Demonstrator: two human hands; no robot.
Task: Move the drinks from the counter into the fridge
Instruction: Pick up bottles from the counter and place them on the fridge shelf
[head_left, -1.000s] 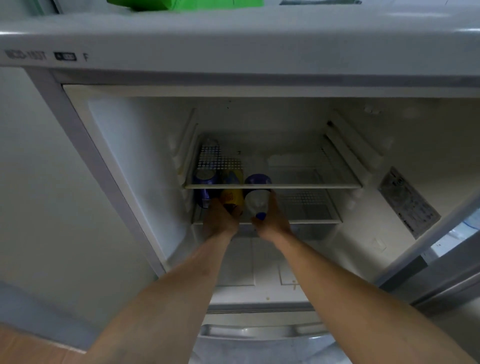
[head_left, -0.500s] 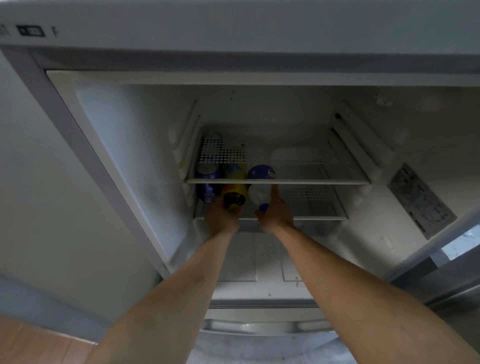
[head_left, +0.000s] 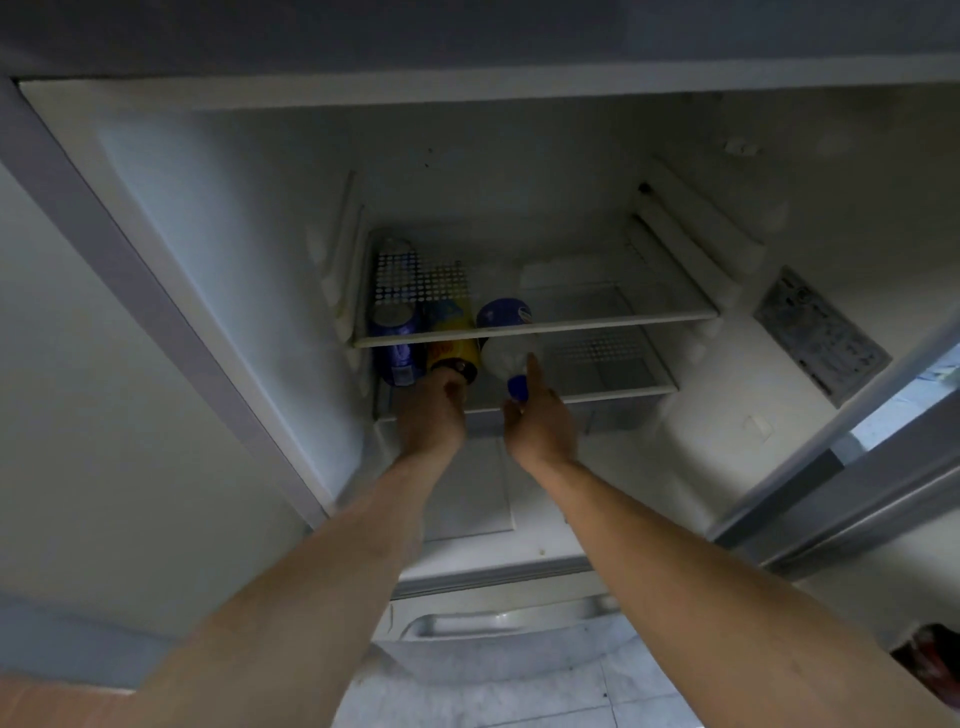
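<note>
Open fridge (head_left: 218, 218), frame centre, left hand (head_left: 431, 415) gripping yellow bottle (head_left: 453, 353), right hand (head_left: 540, 421) open, fingers touching white bottle (head_left: 506, 358), blue can (head_left: 397, 343) at left.

**Both arms reaching far forward, hands side by side**

Two bare forearms run from the near corners towards the far middle, drawing closer together as they go. The left hand (head_left: 432, 415) is seen from the back, knuckles up, its fingers curled over at the far end. The right hand (head_left: 543, 418) lies just to its right, apart from it, palm turned leftward, fingers straight with the index finger pointing far ahead.
</note>
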